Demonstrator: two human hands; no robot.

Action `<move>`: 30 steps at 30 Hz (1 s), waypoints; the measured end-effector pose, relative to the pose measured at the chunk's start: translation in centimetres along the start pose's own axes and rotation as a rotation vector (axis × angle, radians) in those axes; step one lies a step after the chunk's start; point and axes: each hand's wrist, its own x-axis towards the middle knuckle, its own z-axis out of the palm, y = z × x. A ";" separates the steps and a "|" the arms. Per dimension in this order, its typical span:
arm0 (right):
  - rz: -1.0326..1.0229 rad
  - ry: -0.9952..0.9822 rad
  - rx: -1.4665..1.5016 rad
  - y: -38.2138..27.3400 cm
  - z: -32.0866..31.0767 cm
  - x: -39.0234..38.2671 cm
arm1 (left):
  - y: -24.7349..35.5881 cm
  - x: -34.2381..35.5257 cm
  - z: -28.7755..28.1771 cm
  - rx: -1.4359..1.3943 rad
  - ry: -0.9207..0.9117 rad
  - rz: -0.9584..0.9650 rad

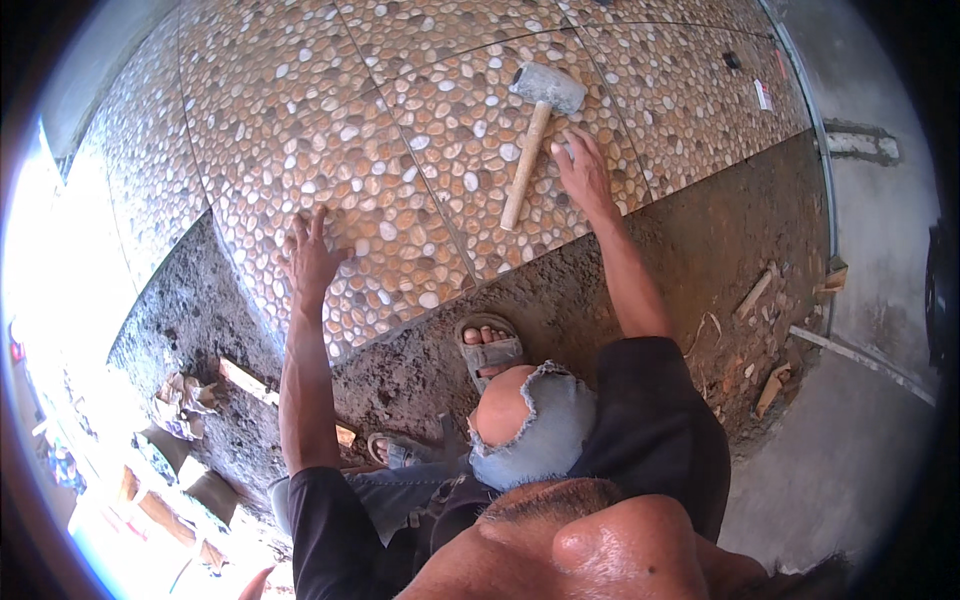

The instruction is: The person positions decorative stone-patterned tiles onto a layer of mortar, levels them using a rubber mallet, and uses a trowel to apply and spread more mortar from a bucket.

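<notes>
My left hand (312,258) rests with fingers spread on a pebble-patterned floor tile (385,285), whose near edge overhangs or borders the dark mortar bed. To the right, my right hand (584,178) has its fingers stretched out low over the neighbouring tile (500,255), holding nothing. Just left of it lies a mallet (526,165), with a pale grey head pointing away from me and a wooden handle toward me. A small gap separates the fingers of my right hand from the handle.
Dark, rough mortar (190,300) borders the laid tiles. Rubble (750,365) and wood scraps lie by the right wall, along with a thin pale strip (860,362). At the far right a small white packet (763,95) sits on a tile. Crumpled paper (183,405) lies left.
</notes>
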 end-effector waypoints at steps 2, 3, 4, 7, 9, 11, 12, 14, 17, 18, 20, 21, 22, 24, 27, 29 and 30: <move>0.011 -0.101 -0.194 2.2 -1.0 -1.8 | 0.4 0.0 0.2 0.008 0.006 0.007; -0.006 -0.134 -0.279 3.0 -1.3 -2.7 | 0.6 0.0 0.2 0.007 0.005 0.010; -0.022 -0.168 -0.365 3.8 -1.4 -3.3 | 0.8 0.0 0.1 0.006 0.005 0.013; 0.128 -0.293 -0.279 2.6 -1.5 -1.9 | 0.5 -0.1 -0.1 -0.007 -0.015 -0.006; -0.021 -0.161 -0.321 4.0 -1.5 -0.9 | 0.3 -0.1 -0.1 -0.039 -0.010 0.001; 0.158 -0.229 0.005 8.0 -2.9 1.5 | 0.7 -0.2 0.0 -0.044 -0.023 0.021; 0.231 -0.263 0.182 8.7 -3.3 2.8 | 0.6 -0.2 -0.2 -0.043 -0.019 0.016; 0.290 0.005 0.096 9.5 -4.2 4.2 | -0.1 -0.4 -0.7 -0.027 -0.011 -0.017; 0.383 0.080 -0.110 15.4 -6.5 7.2 | 1.0 0.1 0.6 -0.063 -0.021 0.021; 0.455 0.026 -0.153 15.4 -6.5 8.2 | 1.0 0.1 0.0 -0.041 -0.019 0.013; 0.529 -0.087 -0.211 14.9 -5.9 10.0 | 0.9 0.0 -0.5 -0.019 -0.022 -0.007; 0.534 -0.143 -0.225 14.5 -5.5 11.0 | 0.8 -0.1 -0.6 -0.018 -0.026 -0.018; 0.538 -0.198 -0.238 14.0 -5.0 11.7 | 0.8 -0.2 -0.7 -0.015 -0.030 -0.029; 0.551 -0.189 -0.321 14.5 -4.3 12.7 | 1.2 -0.1 -0.7 -0.012 -0.041 -0.038; 0.524 -0.187 -0.423 15.7 -4.1 14.1 | 1.7 0.0 -0.6 -0.008 -0.049 -0.043; 0.513 -0.168 -0.430 16.2 -4.3 15.2 | 1.8 0.1 -0.6 -0.001 -0.047 -0.041; 0.517 -0.154 -0.401 15.9 -4.4 16.1 | 1.5 -0.1 -0.8 0.008 -0.046 -0.046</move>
